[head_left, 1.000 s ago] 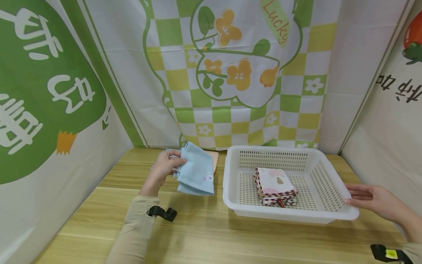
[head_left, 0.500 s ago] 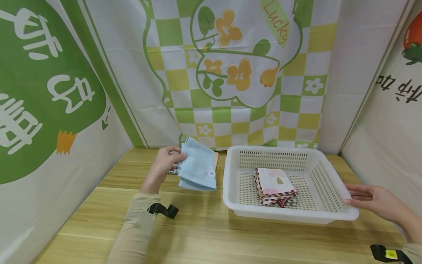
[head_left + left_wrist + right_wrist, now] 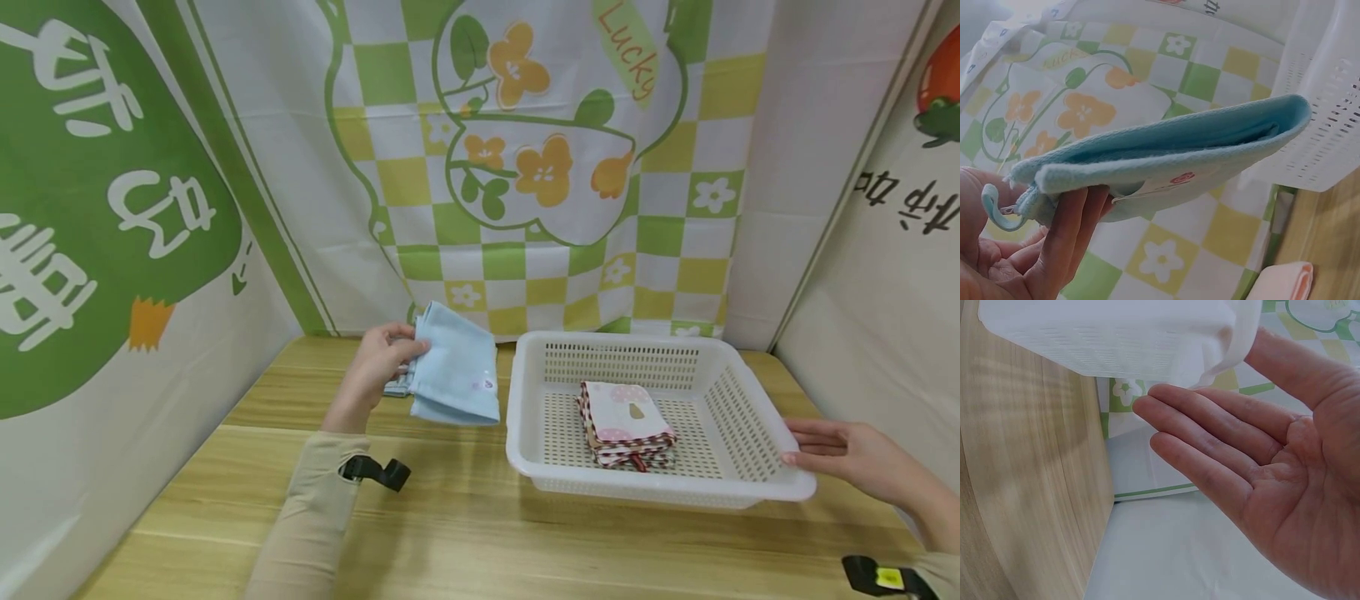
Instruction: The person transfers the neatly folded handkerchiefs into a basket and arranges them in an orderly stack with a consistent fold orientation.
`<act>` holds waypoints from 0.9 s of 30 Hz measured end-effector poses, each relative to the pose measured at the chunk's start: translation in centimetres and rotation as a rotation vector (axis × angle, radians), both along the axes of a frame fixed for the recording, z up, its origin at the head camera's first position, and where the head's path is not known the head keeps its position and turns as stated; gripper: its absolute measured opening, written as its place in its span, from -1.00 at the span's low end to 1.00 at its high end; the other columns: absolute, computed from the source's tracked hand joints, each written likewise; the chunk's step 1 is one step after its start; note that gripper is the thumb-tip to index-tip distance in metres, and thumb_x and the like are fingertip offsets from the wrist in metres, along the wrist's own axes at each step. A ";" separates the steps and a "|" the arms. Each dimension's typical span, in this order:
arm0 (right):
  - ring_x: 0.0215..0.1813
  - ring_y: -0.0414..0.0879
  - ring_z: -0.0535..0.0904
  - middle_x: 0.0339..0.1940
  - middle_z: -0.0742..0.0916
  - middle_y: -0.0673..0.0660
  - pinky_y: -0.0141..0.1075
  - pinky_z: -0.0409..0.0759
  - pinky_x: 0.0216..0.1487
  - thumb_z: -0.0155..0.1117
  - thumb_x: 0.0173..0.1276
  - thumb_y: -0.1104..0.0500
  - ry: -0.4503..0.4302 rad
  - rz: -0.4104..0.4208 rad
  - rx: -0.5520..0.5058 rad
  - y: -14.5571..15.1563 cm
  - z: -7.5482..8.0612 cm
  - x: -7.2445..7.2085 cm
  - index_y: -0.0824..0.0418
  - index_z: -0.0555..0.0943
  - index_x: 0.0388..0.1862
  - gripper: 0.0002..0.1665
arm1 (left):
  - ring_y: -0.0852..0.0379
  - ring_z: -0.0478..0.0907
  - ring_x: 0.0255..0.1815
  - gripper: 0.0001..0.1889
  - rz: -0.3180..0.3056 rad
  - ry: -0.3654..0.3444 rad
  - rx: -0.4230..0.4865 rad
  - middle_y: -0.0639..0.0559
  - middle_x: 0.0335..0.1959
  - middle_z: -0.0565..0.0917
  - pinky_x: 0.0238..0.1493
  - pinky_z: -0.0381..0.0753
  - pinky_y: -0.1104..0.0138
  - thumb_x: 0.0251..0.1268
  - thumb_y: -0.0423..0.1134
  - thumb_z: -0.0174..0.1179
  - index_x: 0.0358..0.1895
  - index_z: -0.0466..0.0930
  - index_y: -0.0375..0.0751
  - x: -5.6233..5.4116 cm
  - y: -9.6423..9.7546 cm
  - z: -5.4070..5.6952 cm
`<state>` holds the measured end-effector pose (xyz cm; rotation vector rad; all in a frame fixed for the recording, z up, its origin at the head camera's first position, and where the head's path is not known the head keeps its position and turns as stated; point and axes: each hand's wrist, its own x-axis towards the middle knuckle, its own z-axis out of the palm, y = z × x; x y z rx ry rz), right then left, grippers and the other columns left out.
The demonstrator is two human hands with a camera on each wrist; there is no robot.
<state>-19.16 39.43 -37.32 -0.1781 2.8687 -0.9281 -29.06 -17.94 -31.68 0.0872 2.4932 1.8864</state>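
Observation:
My left hand [image 3: 375, 371] pinches a folded light-blue towel [image 3: 456, 367] by its left edge, raised over the back left of the table. In the left wrist view, the towel [image 3: 1166, 156] shows its folded layers, a small hanging loop and a pink motif, with fingers beneath it. My right hand [image 3: 862, 458] touches the right rim of a white plastic basket [image 3: 630, 483]. Seen from the right wrist, its fingers [image 3: 1210, 437] are straight and the thumb lies by the rim. Inside the basket rests a stack of folded cloths [image 3: 626, 421], pink-and-white on top with checked edges.
Part of a blue-grey striped cloth [image 3: 396, 387] shows behind the left hand. A folded pink cloth [image 3: 1282, 282] lies on the wooden table [image 3: 450, 525], low in the left wrist view. Printed fabric [image 3: 562, 287] hangs behind and at both sides.
My left hand and the light-blue towel have risen and shifted slightly right and away, now covering the peach cloth in the head view. The right hand and basket have stayed put.

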 end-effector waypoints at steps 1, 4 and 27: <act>-0.25 -0.61 0.49 0.06 0.63 0.44 -0.43 0.62 -0.26 0.25 0.33 -0.01 -0.002 0.000 0.000 0.0 0.0 0.0 0.56 0.31 0.28 -0.21 | 0.16 0.54 -0.38 -0.66 -0.001 0.001 -0.004 -0.03 -0.28 0.58 -0.39 0.57 0.34 0.27 -0.24 0.19 0.03 0.44 -0.36 0.0 0.1 0.1; -0.24 -0.61 0.49 0.06 0.63 0.44 -0.43 0.62 -0.26 0.25 0.33 -0.02 -0.006 0.000 0.000 0.0 0.0 0.0 0.57 0.30 0.28 -0.20 | 0.16 0.54 -0.37 -0.66 -0.006 0.004 -0.006 -0.03 -0.27 0.60 -0.38 0.57 0.34 0.28 -0.22 0.18 0.03 0.44 -0.35 0.0 0.3 0.4; -0.24 -0.62 0.48 0.03 0.64 0.44 -0.46 0.60 -0.27 0.27 0.32 0.02 0.025 0.007 -0.015 -0.1 0.0 0.2 0.56 0.33 0.26 -0.24 | 0.21 0.51 -0.45 -0.63 -0.028 0.015 -0.006 0.01 -0.32 0.59 -0.45 0.49 0.38 0.32 -0.18 0.16 0.08 0.44 -0.33 -0.9 2.5 1.7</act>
